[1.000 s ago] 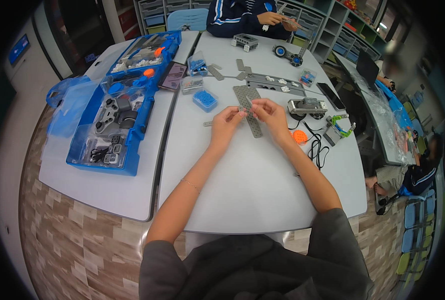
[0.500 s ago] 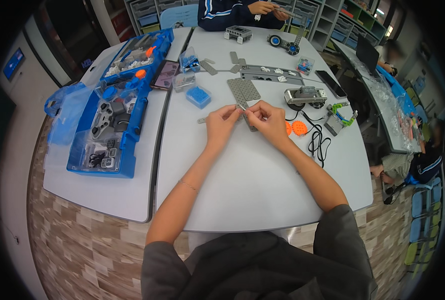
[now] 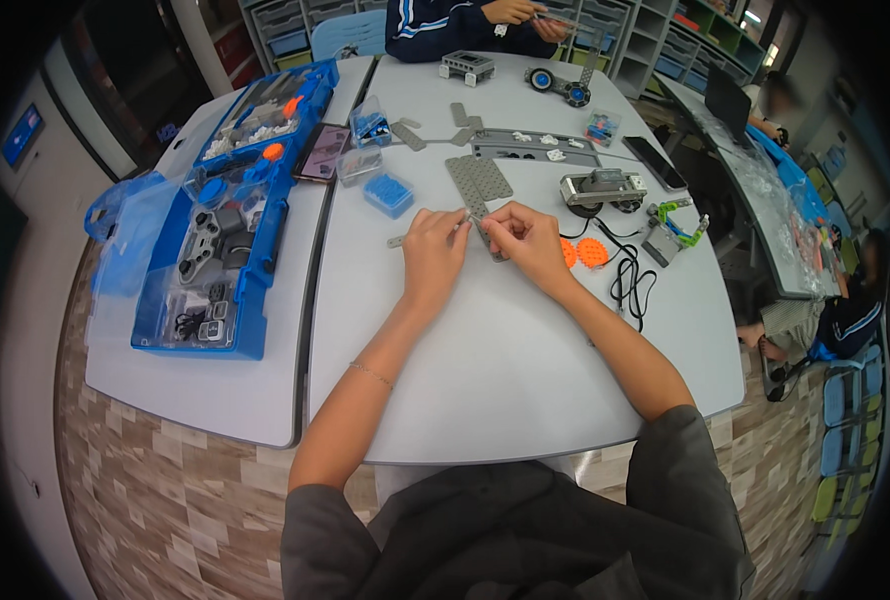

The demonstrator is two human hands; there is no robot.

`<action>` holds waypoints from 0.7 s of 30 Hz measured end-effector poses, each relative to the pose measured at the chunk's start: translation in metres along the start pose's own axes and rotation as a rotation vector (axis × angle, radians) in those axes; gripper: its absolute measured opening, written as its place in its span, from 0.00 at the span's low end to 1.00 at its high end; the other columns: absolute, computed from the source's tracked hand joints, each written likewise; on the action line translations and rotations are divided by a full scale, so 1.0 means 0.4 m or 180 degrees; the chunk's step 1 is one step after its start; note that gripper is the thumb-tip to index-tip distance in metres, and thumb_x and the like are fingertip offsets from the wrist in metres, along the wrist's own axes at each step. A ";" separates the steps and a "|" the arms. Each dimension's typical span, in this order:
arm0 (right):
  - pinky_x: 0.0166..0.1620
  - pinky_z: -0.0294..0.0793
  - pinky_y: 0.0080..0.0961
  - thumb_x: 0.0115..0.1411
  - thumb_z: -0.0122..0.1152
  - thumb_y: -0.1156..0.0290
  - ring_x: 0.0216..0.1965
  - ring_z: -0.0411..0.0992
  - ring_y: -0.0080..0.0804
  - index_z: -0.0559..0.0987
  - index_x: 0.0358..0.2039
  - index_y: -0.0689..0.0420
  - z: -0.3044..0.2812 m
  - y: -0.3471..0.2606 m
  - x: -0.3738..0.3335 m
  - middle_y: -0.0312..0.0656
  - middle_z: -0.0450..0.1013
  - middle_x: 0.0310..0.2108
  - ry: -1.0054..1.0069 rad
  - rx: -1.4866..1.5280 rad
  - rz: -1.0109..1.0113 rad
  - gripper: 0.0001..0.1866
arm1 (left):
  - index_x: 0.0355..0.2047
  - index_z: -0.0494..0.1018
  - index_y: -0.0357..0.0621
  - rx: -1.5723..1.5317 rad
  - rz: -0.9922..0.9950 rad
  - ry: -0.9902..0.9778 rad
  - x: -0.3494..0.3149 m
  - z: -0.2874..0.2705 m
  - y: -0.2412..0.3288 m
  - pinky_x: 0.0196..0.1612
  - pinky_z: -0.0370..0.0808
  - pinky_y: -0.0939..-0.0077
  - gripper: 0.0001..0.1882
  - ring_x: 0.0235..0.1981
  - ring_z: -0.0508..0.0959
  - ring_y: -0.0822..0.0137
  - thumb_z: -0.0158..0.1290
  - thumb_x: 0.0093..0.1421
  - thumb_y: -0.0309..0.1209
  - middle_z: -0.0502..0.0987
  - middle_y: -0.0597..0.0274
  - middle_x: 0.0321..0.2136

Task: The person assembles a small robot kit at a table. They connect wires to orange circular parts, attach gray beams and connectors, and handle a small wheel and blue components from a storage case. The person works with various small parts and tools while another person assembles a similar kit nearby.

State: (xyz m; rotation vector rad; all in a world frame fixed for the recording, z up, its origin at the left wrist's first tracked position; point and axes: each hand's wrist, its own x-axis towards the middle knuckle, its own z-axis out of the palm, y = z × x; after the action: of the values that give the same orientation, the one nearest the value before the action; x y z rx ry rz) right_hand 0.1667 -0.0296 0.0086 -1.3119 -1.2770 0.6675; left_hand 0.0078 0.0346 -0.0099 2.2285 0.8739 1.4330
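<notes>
Over the middle of the table my left hand (image 3: 435, 250) is closed in a pinch. The piece at its fingertips is too small to name. Close beside it, my right hand (image 3: 529, 245) is also closed, thumb and forefinger pressed together; what they hold is hidden. Just beyond my fingers lie grey perforated building plates (image 3: 478, 180), and part of a grey strip runs under my right hand. A clear box of small blue pins (image 3: 390, 193) stands to the far left of my hands. Orange gears (image 3: 592, 252) lie right of my right hand.
Black cables (image 3: 625, 285), a green-and-grey assembly (image 3: 673, 235) and a grey wheeled assembly (image 3: 603, 187) lie on the right. On the left stands an open blue case (image 3: 250, 330) of parts with a controller (image 3: 203, 245). Across the table sits another person (image 3: 445, 30), handling a part.
My fingertips, close together before, are now slightly farther apart. The left hand has turned a little. The whole view has shifted slightly; the table things keep their places.
</notes>
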 end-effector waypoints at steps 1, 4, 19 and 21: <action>0.25 0.68 0.15 0.64 0.65 0.72 0.20 0.71 0.14 0.81 0.32 0.63 -0.001 0.000 0.001 0.34 0.77 0.19 -0.0025 0.0010 0.0024 0.08 | 0.41 0.83 0.35 -0.0028 -0.0007 -0.0022 0.000 0.000 0.002 0.35 0.75 0.63 0.11 0.33 0.78 0.58 0.63 0.58 0.25 0.82 0.54 0.29; 0.24 0.68 0.15 0.65 0.64 0.71 0.20 0.70 0.14 0.82 0.33 0.63 0.000 -0.001 -0.001 0.34 0.77 0.20 -0.0067 0.0047 0.0090 0.08 | 0.42 0.83 0.34 -0.0160 -0.0205 -0.0083 -0.003 0.000 0.006 0.35 0.75 0.65 0.12 0.32 0.78 0.59 0.63 0.58 0.25 0.83 0.54 0.30; 0.25 0.67 0.15 0.71 0.57 0.65 0.20 0.70 0.17 0.76 0.48 0.62 0.000 0.011 0.014 0.39 0.77 0.21 -0.0167 0.0875 0.0324 0.13 | 0.36 0.79 0.41 -0.0393 -0.0309 -0.0241 0.000 0.003 0.017 0.33 0.73 0.71 0.08 0.28 0.80 0.68 0.65 0.57 0.26 0.83 0.59 0.32; 0.26 0.66 0.15 0.73 0.55 0.62 0.21 0.69 0.18 0.75 0.49 0.62 -0.008 0.007 0.012 0.40 0.76 0.22 -0.0241 0.0883 0.0481 0.15 | 0.36 0.79 0.40 -0.0513 -0.0412 -0.0224 0.000 0.004 0.016 0.33 0.74 0.72 0.08 0.28 0.80 0.69 0.65 0.57 0.26 0.83 0.59 0.32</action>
State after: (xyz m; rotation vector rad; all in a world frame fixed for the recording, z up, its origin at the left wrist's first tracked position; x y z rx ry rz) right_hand 0.1715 -0.0256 0.0082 -1.1692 -1.1063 0.9729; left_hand 0.0112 0.0298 -0.0069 2.0520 0.8323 1.3096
